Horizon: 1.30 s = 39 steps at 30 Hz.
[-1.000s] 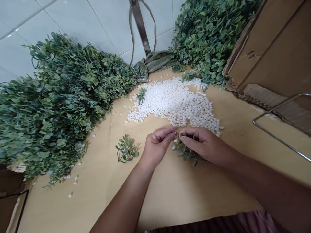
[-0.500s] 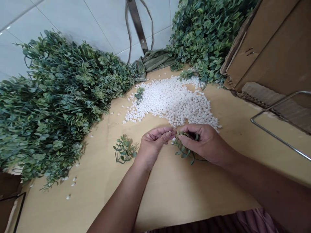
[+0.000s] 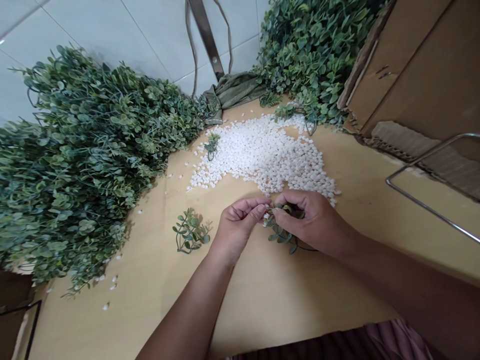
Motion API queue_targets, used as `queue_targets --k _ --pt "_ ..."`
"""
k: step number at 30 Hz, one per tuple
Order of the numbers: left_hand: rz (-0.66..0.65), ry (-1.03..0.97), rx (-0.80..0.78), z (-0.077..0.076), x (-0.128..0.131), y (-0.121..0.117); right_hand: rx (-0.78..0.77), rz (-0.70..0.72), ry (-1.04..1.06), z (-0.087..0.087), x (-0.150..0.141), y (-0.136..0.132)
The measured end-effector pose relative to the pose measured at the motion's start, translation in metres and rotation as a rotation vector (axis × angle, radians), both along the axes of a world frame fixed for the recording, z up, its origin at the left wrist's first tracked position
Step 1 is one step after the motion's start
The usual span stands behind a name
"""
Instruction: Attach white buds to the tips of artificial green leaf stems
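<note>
Between thumb and fingers, my right hand (image 3: 309, 217) pinches a green artificial leaf sprig (image 3: 282, 235), whose leaves hang below the fingers. My left hand (image 3: 243, 217) is closed in a pinch right beside it, fingertips meeting the sprig's tip. A small white piece (image 3: 266, 217) shows at the left fingertips, next to the sprig. Just beyond both hands spreads a pile of small white pieces (image 3: 258, 150). Left of my left wrist, a loose leaf sprig (image 3: 190, 231) lies on the table (image 3: 270, 300).
A large heap of artificial greenery (image 3: 86, 165) covers the left side, and another greenery heap (image 3: 307, 55) stands at the back right. A cardboard box (image 3: 416, 65) and a bent metal rod (image 3: 431, 210) are at right. Dark green cloth (image 3: 240, 90) lies at the back.
My left fingertips have come closer to the sprig held in my right hand and now meet its tip. The whole view has shifted slightly.
</note>
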<state>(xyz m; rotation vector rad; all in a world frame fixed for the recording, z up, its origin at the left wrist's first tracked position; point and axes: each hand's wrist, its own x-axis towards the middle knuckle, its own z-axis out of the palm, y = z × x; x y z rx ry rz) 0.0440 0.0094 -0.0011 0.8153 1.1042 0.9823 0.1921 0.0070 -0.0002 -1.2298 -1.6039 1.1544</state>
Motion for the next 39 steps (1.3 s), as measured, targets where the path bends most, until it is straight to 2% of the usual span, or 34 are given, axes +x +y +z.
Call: queue_targets --k 14,39 --pt "0.012 -0.052 0.001 0.0006 0.0018 -0.0002 0.138 -0.036 -0.045 -0.0011 -0.0011 -0.0003" --pt "0.046 0.001 0.023 0.0005 0.0065 -0.0003 0.158 -0.073 -0.088 -0.0050 -0.0008 0.0002"
